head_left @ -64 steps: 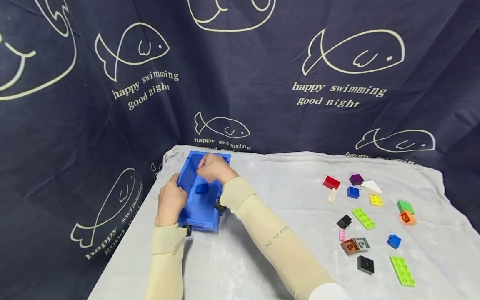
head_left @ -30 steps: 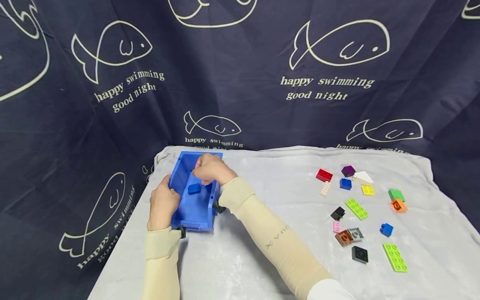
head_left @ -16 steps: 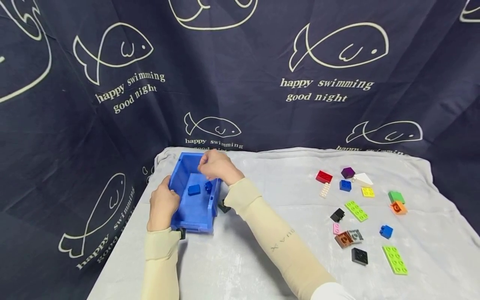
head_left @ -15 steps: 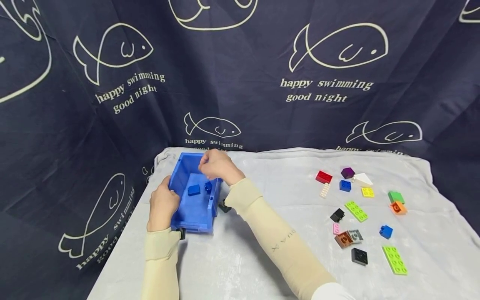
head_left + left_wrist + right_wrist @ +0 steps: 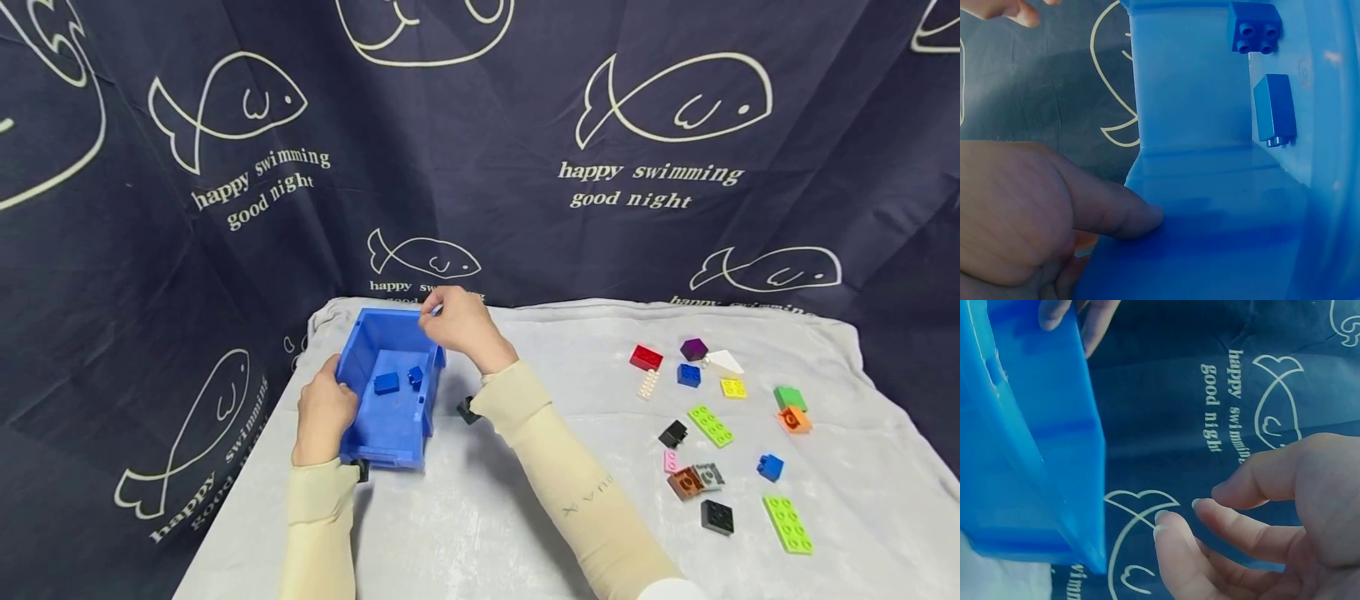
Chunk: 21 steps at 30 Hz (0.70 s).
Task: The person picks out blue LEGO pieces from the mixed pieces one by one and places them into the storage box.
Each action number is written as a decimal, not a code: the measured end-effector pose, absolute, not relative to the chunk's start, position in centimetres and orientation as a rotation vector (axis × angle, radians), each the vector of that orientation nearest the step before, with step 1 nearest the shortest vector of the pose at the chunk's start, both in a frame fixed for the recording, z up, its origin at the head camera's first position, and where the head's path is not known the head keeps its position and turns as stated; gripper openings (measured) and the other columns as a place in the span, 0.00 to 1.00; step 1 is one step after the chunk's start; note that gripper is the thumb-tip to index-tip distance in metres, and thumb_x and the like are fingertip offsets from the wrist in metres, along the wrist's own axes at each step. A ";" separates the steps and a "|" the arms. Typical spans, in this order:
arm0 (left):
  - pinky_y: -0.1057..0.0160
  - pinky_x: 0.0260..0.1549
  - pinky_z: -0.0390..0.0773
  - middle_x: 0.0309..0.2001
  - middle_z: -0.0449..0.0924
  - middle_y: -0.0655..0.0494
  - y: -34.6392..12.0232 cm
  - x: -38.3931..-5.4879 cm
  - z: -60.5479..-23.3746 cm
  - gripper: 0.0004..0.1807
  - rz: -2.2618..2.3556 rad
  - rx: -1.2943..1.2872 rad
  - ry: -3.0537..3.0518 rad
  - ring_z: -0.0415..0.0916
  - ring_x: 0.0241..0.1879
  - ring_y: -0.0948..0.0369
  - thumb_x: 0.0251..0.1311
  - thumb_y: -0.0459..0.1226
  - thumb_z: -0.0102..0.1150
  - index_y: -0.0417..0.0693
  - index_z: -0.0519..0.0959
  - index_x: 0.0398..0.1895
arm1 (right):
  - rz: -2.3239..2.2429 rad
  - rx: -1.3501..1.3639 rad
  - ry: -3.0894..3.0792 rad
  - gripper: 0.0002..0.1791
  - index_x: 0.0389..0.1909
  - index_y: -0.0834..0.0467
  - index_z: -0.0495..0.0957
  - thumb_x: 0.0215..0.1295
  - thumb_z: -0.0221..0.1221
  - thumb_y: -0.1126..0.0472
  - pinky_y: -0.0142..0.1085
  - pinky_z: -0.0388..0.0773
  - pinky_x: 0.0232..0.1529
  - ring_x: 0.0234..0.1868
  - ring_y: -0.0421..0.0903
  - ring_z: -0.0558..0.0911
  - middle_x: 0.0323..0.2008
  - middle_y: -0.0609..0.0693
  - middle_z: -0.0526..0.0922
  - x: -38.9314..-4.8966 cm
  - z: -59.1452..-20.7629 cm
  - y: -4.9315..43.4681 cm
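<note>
A blue plastic bin stands at the left of the table, holding two blue toy bricks on its floor. One brick lies near the middle; the other brick is close to the right wall. My left hand grips the left wall, thumb inside and fingers outside, as the left wrist view shows. Over the bin's far right corner is my right hand, its fingers loosely bent. In the right wrist view nothing sits between the right thumb and fingertips.
Several loose toy bricks lie scattered at the right, among them a red brick, an orange brick, a black brick and a lime-green brick. A dark fish-print curtain hangs behind and left of the white-covered table.
The second blue brick has come into view on the bin floor, let go by my right hand. That hand has risen and moved right, out of the bin. My left hand keeps its grip.
</note>
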<state>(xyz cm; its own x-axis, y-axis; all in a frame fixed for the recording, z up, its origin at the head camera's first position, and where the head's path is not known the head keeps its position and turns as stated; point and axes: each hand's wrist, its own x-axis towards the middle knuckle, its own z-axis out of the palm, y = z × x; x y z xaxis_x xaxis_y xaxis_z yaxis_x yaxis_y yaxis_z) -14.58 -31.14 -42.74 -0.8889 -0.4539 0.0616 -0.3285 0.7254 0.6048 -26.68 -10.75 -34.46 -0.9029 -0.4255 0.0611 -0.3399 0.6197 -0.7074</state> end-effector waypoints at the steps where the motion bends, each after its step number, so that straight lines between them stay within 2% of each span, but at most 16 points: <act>1: 0.31 0.53 0.74 0.59 0.77 0.26 -31.1 -14.6 -42.8 0.30 -0.899 0.624 -2.724 0.77 0.55 0.28 0.65 0.29 0.40 0.42 0.68 0.73 | -1.161 -0.638 2.738 0.04 0.37 0.49 0.83 0.65 0.61 0.56 0.43 0.78 0.42 0.36 0.49 0.82 0.29 0.45 0.84 -26.6 -34.3 -10.4; 5: 0.31 0.53 0.74 0.59 0.77 0.25 -30.9 -14.7 -42.8 0.31 -0.904 0.613 -2.728 0.76 0.56 0.28 0.65 0.29 0.40 0.42 0.68 0.73 | -1.174 -0.618 2.799 0.05 0.39 0.49 0.83 0.65 0.60 0.57 0.42 0.78 0.38 0.34 0.47 0.82 0.30 0.44 0.84 -26.5 -33.8 -9.1; 10: 0.30 0.53 0.73 0.59 0.77 0.25 -30.9 -14.6 -42.4 0.31 -0.897 0.611 -2.730 0.76 0.56 0.27 0.65 0.29 0.40 0.41 0.68 0.73 | -1.175 -0.613 2.893 0.08 0.41 0.51 0.84 0.63 0.60 0.58 0.46 0.76 0.45 0.39 0.50 0.81 0.31 0.44 0.84 -26.8 -33.3 -7.6; 13: 0.30 0.53 0.73 0.60 0.76 0.25 -31.0 -14.5 -42.2 0.31 -0.892 0.619 -2.735 0.75 0.56 0.26 0.65 0.29 0.40 0.41 0.67 0.73 | -1.180 -0.608 2.942 0.10 0.43 0.51 0.84 0.62 0.59 0.58 0.47 0.76 0.46 0.39 0.50 0.81 0.32 0.45 0.84 -26.9 -33.2 -6.6; 17: 0.30 0.53 0.73 0.60 0.75 0.24 -31.0 -14.4 -42.2 0.31 -0.896 0.626 -2.745 0.75 0.56 0.26 0.65 0.29 0.40 0.40 0.67 0.74 | -1.171 -0.608 3.020 0.12 0.44 0.53 0.84 0.61 0.59 0.60 0.49 0.78 0.44 0.39 0.51 0.82 0.34 0.49 0.85 -26.8 -33.3 -4.7; 21: 0.30 0.54 0.73 0.61 0.74 0.24 -30.9 -14.5 -42.2 0.32 -0.912 0.636 -2.753 0.74 0.57 0.26 0.65 0.29 0.39 0.41 0.66 0.75 | -1.153 -0.597 3.082 0.14 0.47 0.55 0.84 0.61 0.59 0.61 0.52 0.79 0.47 0.43 0.54 0.84 0.40 0.54 0.87 -26.8 -33.4 -2.3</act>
<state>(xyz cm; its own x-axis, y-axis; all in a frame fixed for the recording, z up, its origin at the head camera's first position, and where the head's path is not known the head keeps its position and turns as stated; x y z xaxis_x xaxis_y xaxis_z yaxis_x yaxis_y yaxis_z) -14.45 -30.87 -42.20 -0.8940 -0.4472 0.0283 -0.3418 0.7214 0.6023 -26.76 -2.33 -33.36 -0.9166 -0.2563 0.3070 -0.3948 0.7017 -0.5930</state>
